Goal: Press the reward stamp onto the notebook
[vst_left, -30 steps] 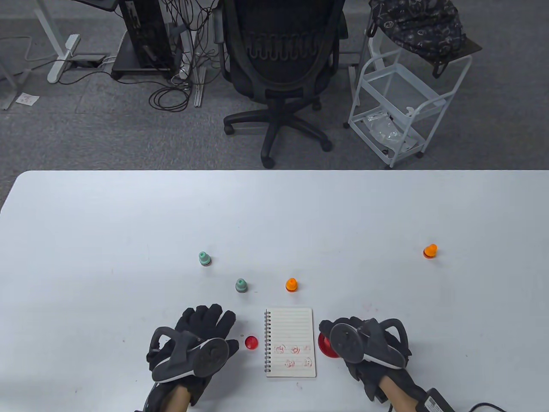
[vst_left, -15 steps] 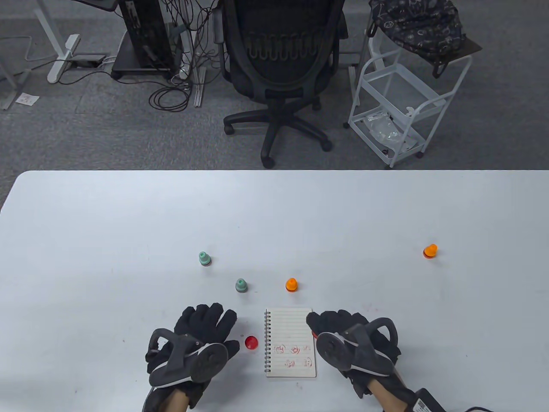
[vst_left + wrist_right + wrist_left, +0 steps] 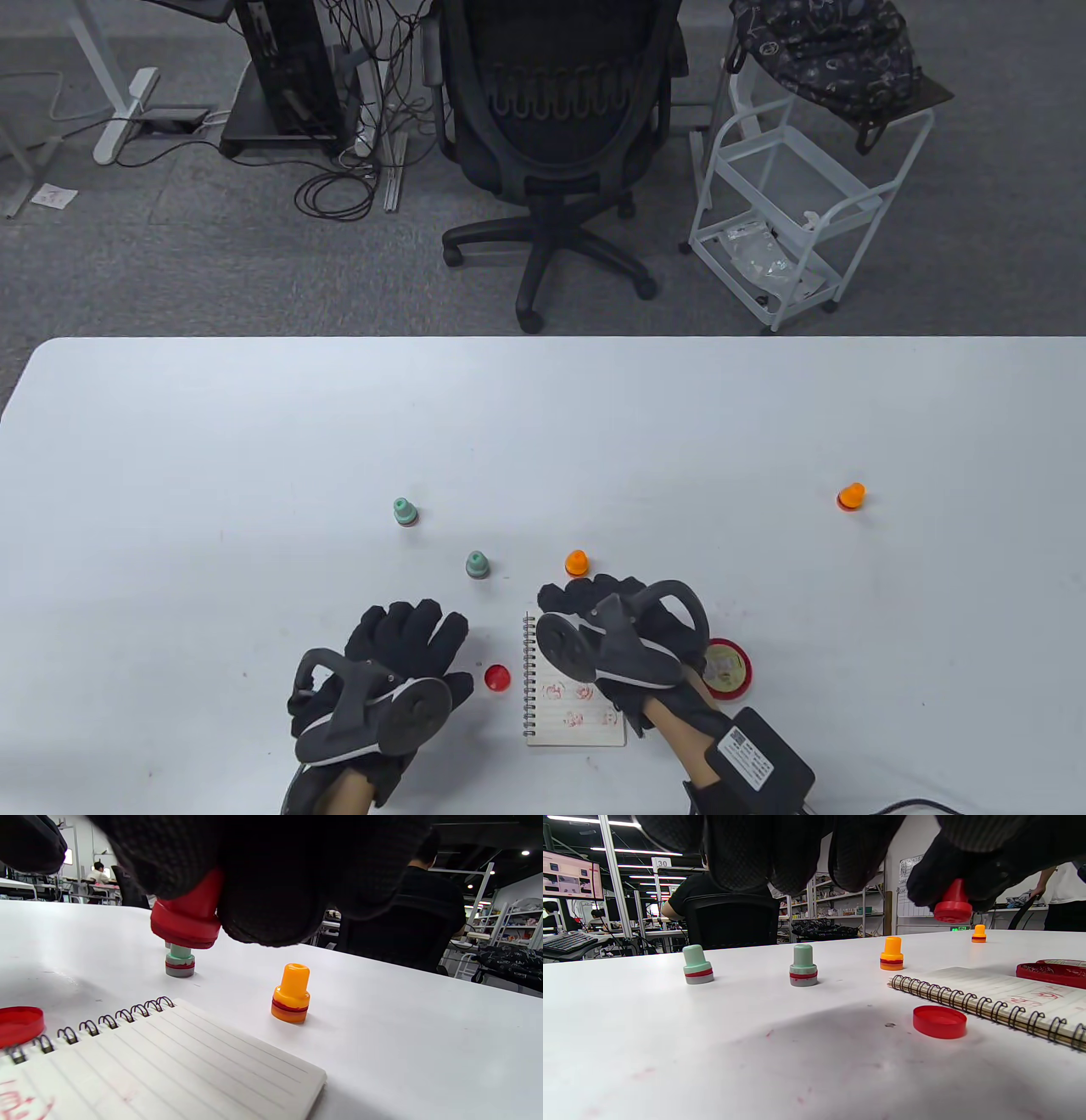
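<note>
— Both hands are over the near part of the desk (image 3: 254, 441). What is the right hand (image 3: 624, 649) doing?

— It hangs above the far half of the spiral notebook (image 3: 577, 709), fingers (image 3: 271, 899) curled around a red reward stamp (image 3: 186, 921). In the right wrist view the stamp's base is clear of the paper, raised over the far-left corner by the wire binding.

— And the left hand (image 3: 382, 679)?

— Palm down, left of the notebook, fingers (image 3: 742, 853) spread and gripping nothing. From the table view I cannot tell whether it touches the desk.

— Where does the notebook lie?

— Flat near the desk's near edge, between the two hands, binding on its left. The lined page carries red stamp marks (image 3: 581, 705) on its near half; the far half is unmarked.

— Anything close to it?

— A red cap (image 3: 497, 677) lies flat just left of the binding. An open red ink pad (image 3: 728, 667) sits just right of the notebook, partly behind the right wrist.

— Other stamps?

— Four, all upright. An orange stamp (image 3: 576, 563) stands just beyond the notebook's far edge, near the right hand's fingertips. A green stamp (image 3: 477, 564) stands to its left, another green stamp (image 3: 405, 512) farther left and farther away. A second orange stamp (image 3: 850, 497) stands well apart on the right.
</note>
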